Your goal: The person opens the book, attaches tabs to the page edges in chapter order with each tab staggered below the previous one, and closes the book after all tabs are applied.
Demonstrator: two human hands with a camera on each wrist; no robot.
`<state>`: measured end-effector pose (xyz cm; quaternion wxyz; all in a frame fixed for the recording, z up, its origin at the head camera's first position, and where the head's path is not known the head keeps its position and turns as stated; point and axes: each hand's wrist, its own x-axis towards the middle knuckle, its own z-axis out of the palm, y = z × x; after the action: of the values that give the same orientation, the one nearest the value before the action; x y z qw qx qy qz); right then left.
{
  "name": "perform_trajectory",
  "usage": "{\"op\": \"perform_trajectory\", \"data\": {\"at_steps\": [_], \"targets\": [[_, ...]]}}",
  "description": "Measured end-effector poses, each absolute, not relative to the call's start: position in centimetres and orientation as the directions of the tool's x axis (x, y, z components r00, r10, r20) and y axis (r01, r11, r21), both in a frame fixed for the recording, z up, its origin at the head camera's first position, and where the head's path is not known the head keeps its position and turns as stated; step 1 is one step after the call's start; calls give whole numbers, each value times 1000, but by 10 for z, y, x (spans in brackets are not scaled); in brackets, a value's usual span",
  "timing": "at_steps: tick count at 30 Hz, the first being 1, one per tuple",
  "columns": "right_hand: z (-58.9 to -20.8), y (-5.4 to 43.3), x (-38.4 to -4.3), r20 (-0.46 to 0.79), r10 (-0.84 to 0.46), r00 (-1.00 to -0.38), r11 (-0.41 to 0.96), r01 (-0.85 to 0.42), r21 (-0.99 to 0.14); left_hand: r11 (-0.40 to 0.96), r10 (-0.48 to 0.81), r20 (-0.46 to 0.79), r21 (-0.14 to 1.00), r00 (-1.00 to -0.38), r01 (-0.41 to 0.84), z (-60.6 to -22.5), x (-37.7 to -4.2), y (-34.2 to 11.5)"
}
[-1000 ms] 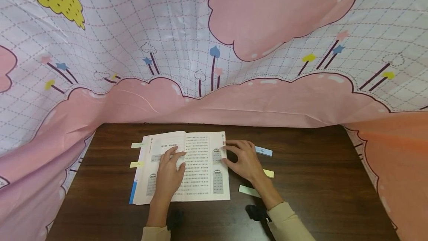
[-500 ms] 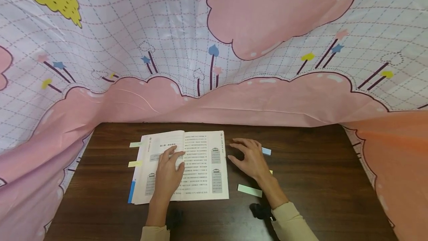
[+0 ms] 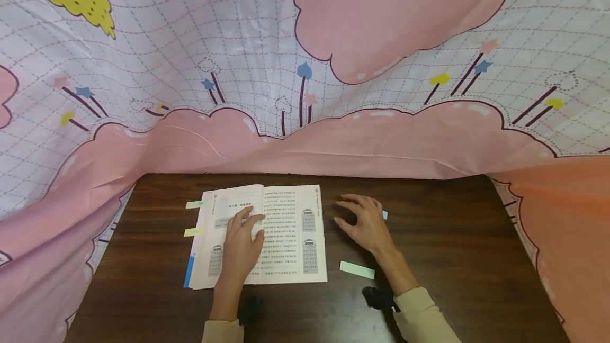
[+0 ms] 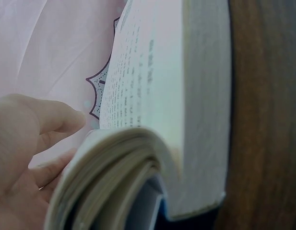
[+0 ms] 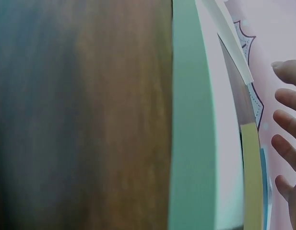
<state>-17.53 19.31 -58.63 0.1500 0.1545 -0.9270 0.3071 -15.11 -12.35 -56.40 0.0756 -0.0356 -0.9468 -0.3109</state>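
An open book (image 3: 286, 247) with printed pages lies on the table. My left hand (image 3: 240, 250) rests on its left page close to the spine, fingers spread and slightly bent. In the left wrist view, that hand (image 4: 28, 153) is beside the curved pages (image 4: 109, 163) of the book. To the right of the book, my right hand (image 3: 364, 226) hovers with loosely bent, spread fingers and holds nothing. Beneath and beside it are a pale green strip (image 3: 357, 269), a blue strip (image 3: 385, 215) mostly covered by the hand, and a yellow strip (image 5: 252, 177) showing in the right wrist view.
Pale green (image 3: 194, 205) and yellow (image 3: 193, 232) tabs stick out from the book's left edge. A dark wooden table (image 3: 452, 247) extends around everything. Behind it hangs a patterned pink and white cloth (image 3: 381, 147). Dark devices (image 3: 376, 297) are at the wrists.
My right hand has moved right, off the book's right page edge, and now covers the yellow strip and most of the blue one. The left hand has stayed on the page.
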Motion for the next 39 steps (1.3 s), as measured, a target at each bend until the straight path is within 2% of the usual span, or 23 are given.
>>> {"op": "perform_trajectory", "data": {"at_steps": [19,28,39], "targets": [[-589,224,-171,376,-176,-910,782,-362,-508,797,18,208,587,-978,139,-570,-148,-119],[-590,230,-176,396,-184,-900,779,-379,-500,807,6,176,580,-984,109,-567,-149,-120],[-589,238,-178,365,-152,-919,793,-334,-510,799,-8,147,596,-989,82,-567,-150,-122]]}}
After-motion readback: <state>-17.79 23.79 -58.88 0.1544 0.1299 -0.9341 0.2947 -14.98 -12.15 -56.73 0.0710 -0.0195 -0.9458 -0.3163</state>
